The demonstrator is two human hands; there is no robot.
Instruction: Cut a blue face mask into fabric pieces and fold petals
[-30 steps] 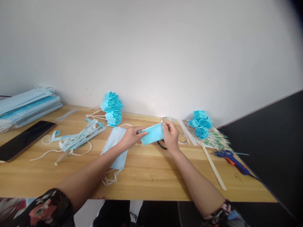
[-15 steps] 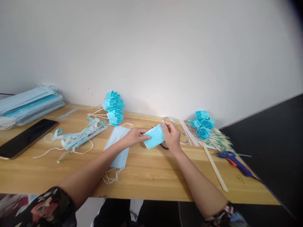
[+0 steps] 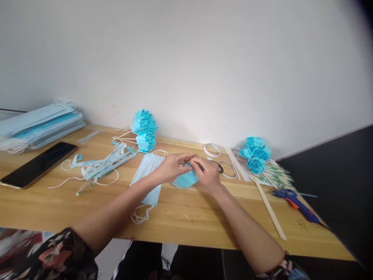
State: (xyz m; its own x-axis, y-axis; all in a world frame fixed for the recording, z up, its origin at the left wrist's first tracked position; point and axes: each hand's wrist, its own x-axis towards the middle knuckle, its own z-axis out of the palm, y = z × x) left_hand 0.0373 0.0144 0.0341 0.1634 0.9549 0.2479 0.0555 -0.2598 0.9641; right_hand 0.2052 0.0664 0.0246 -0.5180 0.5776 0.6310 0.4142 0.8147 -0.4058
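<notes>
Wooden desk (image 3: 186, 221), things spread across it. Near right, glue gun (image 3: 300, 207) and wooden strip (image 3: 271, 210). Near left, flat face mask (image 3: 145, 168), partly covered by left forearm (image 3: 125, 202). Blue cloth (image 3: 185, 180) sits between the two hands, drooping, loose corner pointing left and toward the person. Visible part longest side to side, rising slightly rightward; fingers hide the top, can't tell full long axis. Right hand (image 3: 207, 174): narrow grip, pinching cloth's upper edge. Left hand (image 3: 172, 168): narrow grip, same edge, fingertips close to the right's, exact contact hidden. Farther back, blue flowers (image 3: 145, 130) near wall (image 3: 186, 70).
</notes>
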